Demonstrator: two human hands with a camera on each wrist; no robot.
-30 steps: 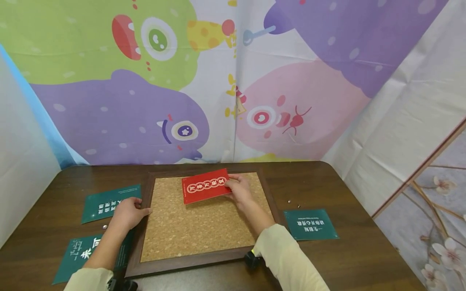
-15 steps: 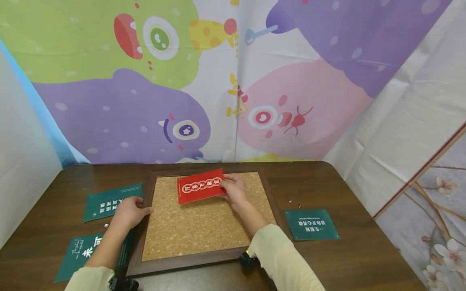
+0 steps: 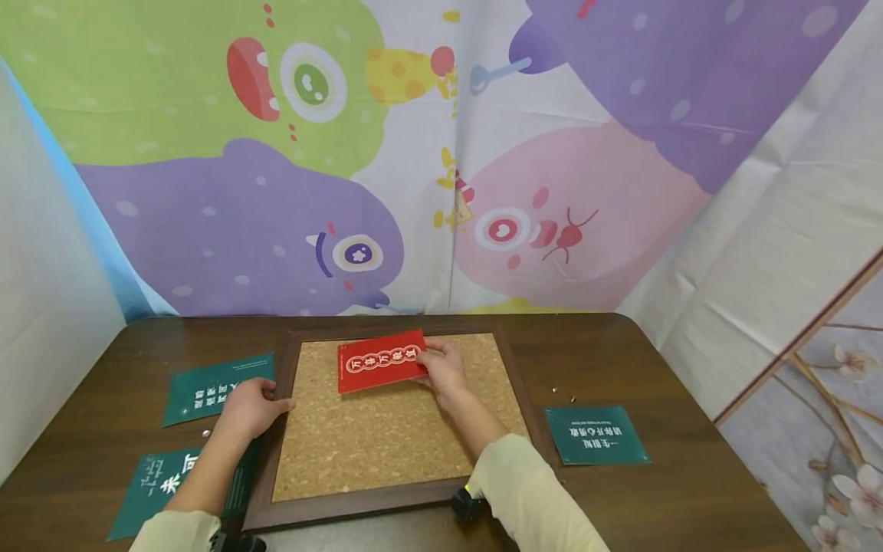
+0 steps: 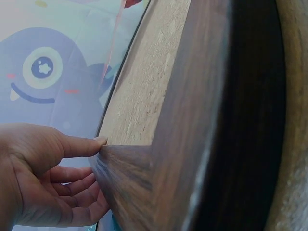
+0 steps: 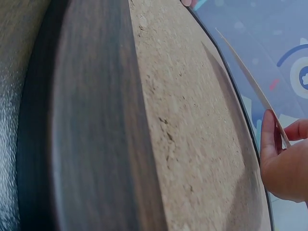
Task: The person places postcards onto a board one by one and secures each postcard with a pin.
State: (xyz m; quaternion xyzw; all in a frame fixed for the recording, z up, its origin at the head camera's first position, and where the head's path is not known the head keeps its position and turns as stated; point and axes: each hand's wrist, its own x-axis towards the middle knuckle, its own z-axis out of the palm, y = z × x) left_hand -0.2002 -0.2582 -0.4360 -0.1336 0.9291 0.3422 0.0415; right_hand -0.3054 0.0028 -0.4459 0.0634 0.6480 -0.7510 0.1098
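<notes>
A cork board (image 3: 372, 437) with a dark wooden frame lies flat on the table. My left hand (image 3: 251, 410) grips the frame's left side; in the left wrist view, its thumb (image 4: 79, 147) is on top and the other fingers curl against the outer edge. Above the far part of the cork, my right hand (image 3: 444, 372) pinches a red card (image 3: 382, 362) with white Chinese lettering by its right end. Seen edge-on in the right wrist view, the card (image 5: 250, 79) is tilted and raised off the board, casting a shadow on the cork.
Green cards lie to the left of the board, one (image 3: 207, 383) behind the left hand and another (image 3: 152, 491) nearer. A further green card (image 3: 596, 435) is on the right. Small shiny pins lie beside them, one at left (image 3: 206, 434) and two at right (image 3: 572, 399).
My right hand has shifted the red card a little to the left over the board. The left hand stays on the frame. The head view has tilted slightly.
</notes>
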